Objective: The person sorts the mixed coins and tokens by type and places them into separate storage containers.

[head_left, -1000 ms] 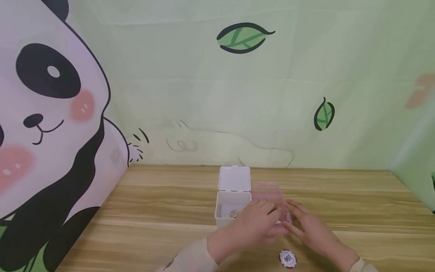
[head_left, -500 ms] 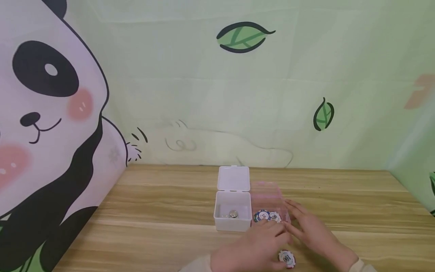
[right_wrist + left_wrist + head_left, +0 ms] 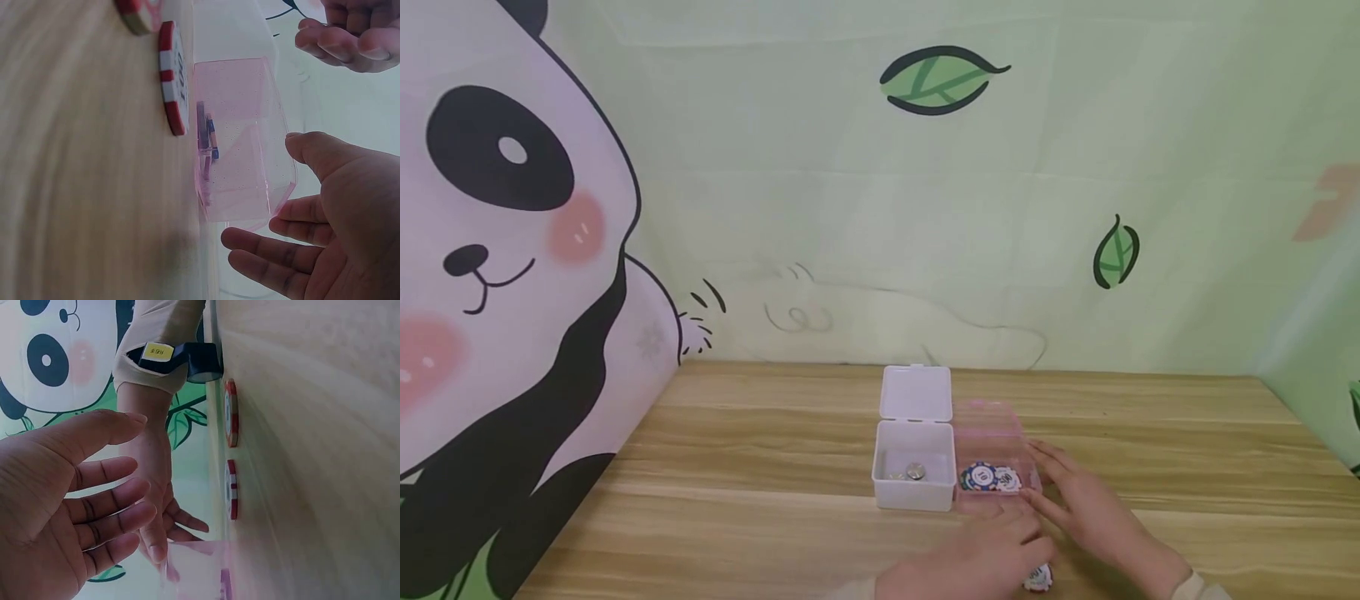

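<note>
My left hand (image 3: 981,546) hovers low in front of the boxes, its fingers loosely bent with nothing between them. Just beyond it lies a red-and-white poker chip (image 3: 1039,577) marked 100, partly covered by that hand in the head view. Another red-edged poker chip (image 3: 231,412) shows flat on the table in the left wrist view. My right hand (image 3: 1090,508) touches the right side of a clear pink box (image 3: 234,94), thumb at the rim and extended fingers by the corner. Inside that box are a blue chip (image 3: 982,477) marked 10 and a white chip (image 3: 1009,480).
A white box (image 3: 914,496) with its lid (image 3: 916,393) raised stands directly left of the pink one. A silvery round piece (image 3: 915,472) lies in it. The wooden table (image 3: 737,483) ends at a green panda-printed backdrop (image 3: 820,208).
My left hand has drawn back from the pink box toward the table front, uncovering the chips inside and partly covering the 100 chip. My right hand stays at the box.
</note>
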The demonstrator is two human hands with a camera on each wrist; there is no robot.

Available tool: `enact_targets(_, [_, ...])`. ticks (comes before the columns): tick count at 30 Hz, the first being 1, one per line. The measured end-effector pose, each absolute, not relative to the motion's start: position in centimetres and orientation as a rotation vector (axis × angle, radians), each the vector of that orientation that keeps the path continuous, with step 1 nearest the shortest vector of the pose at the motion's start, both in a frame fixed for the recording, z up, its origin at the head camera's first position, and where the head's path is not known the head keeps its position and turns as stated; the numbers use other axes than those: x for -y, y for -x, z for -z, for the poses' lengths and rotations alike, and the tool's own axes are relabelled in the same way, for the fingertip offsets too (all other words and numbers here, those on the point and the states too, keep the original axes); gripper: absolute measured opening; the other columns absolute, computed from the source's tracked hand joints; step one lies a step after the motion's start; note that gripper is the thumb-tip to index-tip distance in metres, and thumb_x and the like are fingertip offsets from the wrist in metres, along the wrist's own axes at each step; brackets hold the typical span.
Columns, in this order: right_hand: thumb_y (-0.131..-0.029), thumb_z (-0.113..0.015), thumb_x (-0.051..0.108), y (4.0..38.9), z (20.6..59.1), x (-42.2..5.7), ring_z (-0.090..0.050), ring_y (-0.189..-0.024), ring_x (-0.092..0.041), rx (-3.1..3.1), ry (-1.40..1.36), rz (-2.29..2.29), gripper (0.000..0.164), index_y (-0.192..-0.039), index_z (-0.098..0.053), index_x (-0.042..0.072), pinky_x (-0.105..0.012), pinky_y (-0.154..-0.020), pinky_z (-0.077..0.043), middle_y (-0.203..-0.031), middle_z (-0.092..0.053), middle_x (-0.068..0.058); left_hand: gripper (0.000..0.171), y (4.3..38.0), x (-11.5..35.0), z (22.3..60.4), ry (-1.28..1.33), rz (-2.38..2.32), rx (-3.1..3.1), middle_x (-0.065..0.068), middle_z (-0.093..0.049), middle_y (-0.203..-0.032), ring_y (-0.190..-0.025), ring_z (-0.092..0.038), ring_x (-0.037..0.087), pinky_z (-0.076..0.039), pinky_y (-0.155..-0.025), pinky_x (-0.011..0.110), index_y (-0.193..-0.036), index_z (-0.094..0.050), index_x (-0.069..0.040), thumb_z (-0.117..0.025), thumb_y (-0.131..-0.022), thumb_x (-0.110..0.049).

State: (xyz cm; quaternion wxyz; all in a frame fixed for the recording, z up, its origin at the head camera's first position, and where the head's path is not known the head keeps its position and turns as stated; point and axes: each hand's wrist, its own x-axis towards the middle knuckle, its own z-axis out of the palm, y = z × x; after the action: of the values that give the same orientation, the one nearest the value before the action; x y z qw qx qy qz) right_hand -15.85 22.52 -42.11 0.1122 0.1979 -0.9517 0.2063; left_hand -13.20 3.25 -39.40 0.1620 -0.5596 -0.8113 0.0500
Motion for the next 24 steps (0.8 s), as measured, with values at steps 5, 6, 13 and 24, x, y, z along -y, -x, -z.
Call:
enact_targets(5, [-0.091, -0.064, 0.032, 15.9, 42.1, -22.7, -0.058, -0.116, -0.040, 2.793, -0.575, -0.601, 0.059, -0.136, -0.049, -0.002, -0.054, -0.096, -0.048, -0.141, -0.048, -0.023, 0.014, 13.3, -3.9, 39.8, 1.666, -0.117, 2.275, -0.010, -0.060, -0.103, -0.100, -0.056, 0.001, -0.042, -0.090, 0.011, -0.102, -0.063, -0.023, -0.061, -0.091, -0.031])
enact_targets(6, [-0.091, -0.064, 0.032, 15.9, 42.1, -22.7, -0.059, -0.115, -0.040, 2.797, -0.571, -0.602, 0.059, -0.136, -0.049, -0.002, -0.054, -0.096, -0.048, -0.141, -0.048, -0.023, 0.013, 13.4, -4.0, 40.0, 1.684, -0.090, 2.280, -0.011, -0.060, -0.102, -0.098, -0.055, 0.000, -0.041, -0.088, 0.010, -0.102, -0.064, -0.023, -0.061, -0.091, -0.029])
enact_targets(13, [-0.091, -0.064, 0.031, 16.0, 42.1, -22.8, -0.054, -0.121, -0.042, 2.781, -0.573, -0.609, 0.057, -0.135, -0.050, -0.003, -0.055, -0.098, -0.046, -0.141, -0.048, -0.023, 0.016, 13.0, -4.3, 41.0, 1.732, -0.004, 2.356, -0.015, -0.060, -0.100, -0.093, -0.051, -0.004, -0.035, -0.082, 0.005, -0.102, -0.065, -0.027, -0.058, -0.091, -0.036])
enact_targets(24, [-0.091, -0.063, 0.034, 15.9, 42.5, -22.4, -0.063, -0.109, -0.035, 2.787, -0.569, -0.619, 0.058, -0.134, -0.051, -0.002, -0.054, -0.096, -0.048, -0.142, -0.048, -0.023, 0.022, 13.7, -5.0, 44.0, 1.766, 0.009, 2.394, -0.010, -0.065, -0.099, -0.088, -0.058, -0.004, -0.038, -0.074, 0.003, -0.111, -0.067, -0.023, -0.057, -0.094, -0.033])
